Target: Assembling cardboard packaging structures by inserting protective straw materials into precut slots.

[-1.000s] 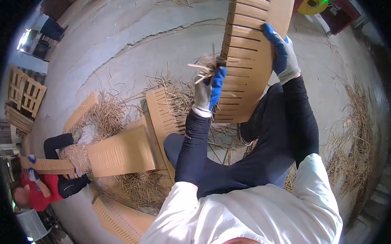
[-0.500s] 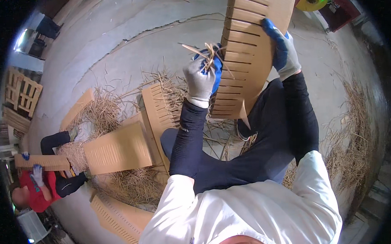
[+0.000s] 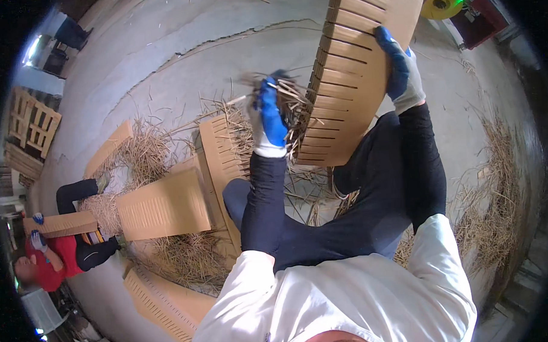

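A tall slotted cardboard panel (image 3: 355, 65) stands tilted in front of me. My right hand (image 3: 402, 70), in a blue and white glove, grips its right edge near the top. My left hand (image 3: 267, 114), gloved the same way, is closed on a bundle of dry straw (image 3: 289, 101) held against the panel's left edge. My dark-trousered legs are folded beneath the panel.
More slotted cardboard panels (image 3: 163, 205) lie on the concrete floor among heaps of loose straw (image 3: 146, 154). A person in a red top (image 3: 48, 263) sits at the left holding another panel. A wooden pallet (image 3: 28, 122) stands far left. Straw (image 3: 497, 181) lines the right side.
My left hand has lifted the straw bundle higher and turned it toward the panel's edge. My right hand has kept its grip on the panel.
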Motion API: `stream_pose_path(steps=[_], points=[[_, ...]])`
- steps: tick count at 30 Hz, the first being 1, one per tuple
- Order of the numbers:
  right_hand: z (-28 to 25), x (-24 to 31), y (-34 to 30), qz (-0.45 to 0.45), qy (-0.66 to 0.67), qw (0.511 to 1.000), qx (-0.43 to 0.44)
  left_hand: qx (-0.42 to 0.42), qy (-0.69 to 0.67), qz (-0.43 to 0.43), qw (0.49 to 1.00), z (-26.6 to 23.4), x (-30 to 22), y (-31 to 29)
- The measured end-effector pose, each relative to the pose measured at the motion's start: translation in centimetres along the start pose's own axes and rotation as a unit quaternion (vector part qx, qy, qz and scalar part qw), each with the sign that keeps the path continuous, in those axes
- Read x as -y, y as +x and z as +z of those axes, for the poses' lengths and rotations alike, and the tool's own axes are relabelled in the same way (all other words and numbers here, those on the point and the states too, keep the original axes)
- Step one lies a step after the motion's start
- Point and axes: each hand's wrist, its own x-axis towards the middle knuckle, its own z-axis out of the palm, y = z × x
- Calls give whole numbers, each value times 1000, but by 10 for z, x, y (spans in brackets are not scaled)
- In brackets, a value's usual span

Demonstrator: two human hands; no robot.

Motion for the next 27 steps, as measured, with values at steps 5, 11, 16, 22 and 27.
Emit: stream_pose_path(steps=[5, 11, 16, 22, 27], points=[[1, -5, 0, 2, -14, 1000, -15, 127, 426, 344, 827, 44, -36, -20], [14, -11, 4, -17, -14, 999, -23, 41, 529, 331, 780, 61, -20, 0], [10, -13, 4, -28, -38, 999, -7, 29, 482, 242, 842, 46, -17, 7], [11, -6, 0, -1, 19, 1000, -12, -53, 131, 58, 988, 36, -21, 13], [9, -3, 9, -3, 65, 998, -11, -142, -112, 4, 984, -28, -25, 36]])
